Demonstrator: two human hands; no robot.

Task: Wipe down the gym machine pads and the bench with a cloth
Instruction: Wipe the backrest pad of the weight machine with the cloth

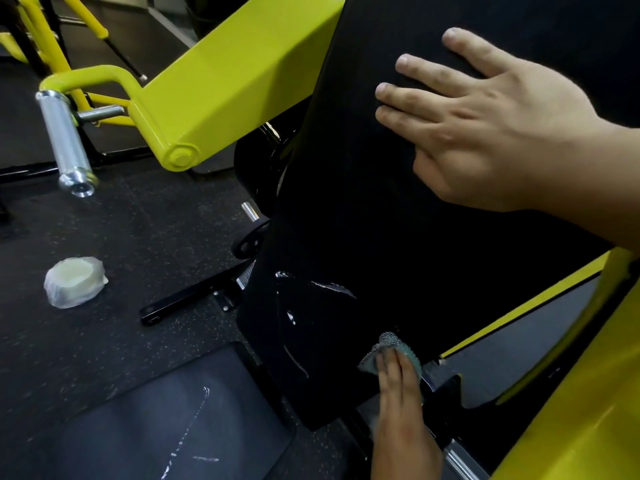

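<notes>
A long black machine pad (346, 202) slopes down through the middle of the view, with wet streaks shining near its lower end. My left hand (401, 403) comes up from the bottom edge and presses a small grey-teal textured cloth (389, 344) against the pad's lower right part. The cloth bunches out above my fingertips. My right hand (485, 123) lies flat on the upper pad, fingers spread and pointing up-left, holding nothing.
A yellow-green machine arm (225, 81) crosses behind the pad, with a chrome weight peg (65, 140) at far left. A white wrapped round object (74, 282) lies on the speckled rubber floor. A black base bar (187, 299), a dark mat (156, 410) and yellow frame (571, 410) surround the pad.
</notes>
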